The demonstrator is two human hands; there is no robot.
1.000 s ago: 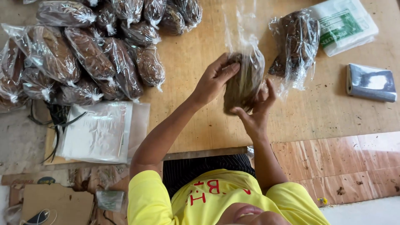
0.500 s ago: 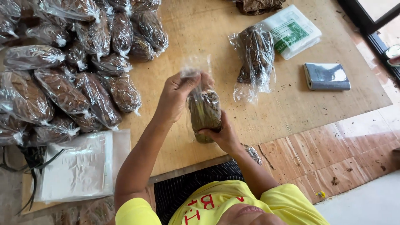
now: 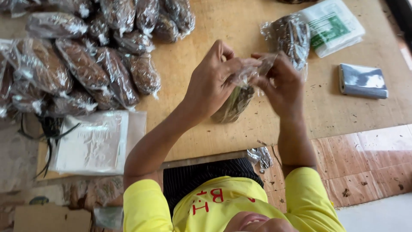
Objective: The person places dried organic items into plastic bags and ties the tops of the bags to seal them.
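Much of the clear bag [image 3: 235,103] in my hands is hidden: my left hand [image 3: 212,81] covers its upper left side, and my right hand [image 3: 281,83] covers the twisted plastic at the top. Only the lower part shows, dark brown and greenish, packed with what looks like dried leaves (I cannot make out exactly what). The bag stands upright with its bottom on the wooden desk [image 3: 193,60], roughly at the middle of the board's near edge. My fingers [image 3: 227,58] on the left are clenched on the crinkled neck of the bag, and those on the right pinch the same neck from the other side.

Left of the bag, a heap of filled bags [image 3: 86,64] holds the same brown stuff; the heap is cut off by the top and left edges. Nearer me from the heap lies a stack of empty clear bags [image 3: 92,144]. Just behind the bag in my hands stands another filled bag [image 3: 292,36], with a white and green packet [image 3: 332,25] beyond it. Further right of the bag lies a small grey packet [image 3: 362,80].
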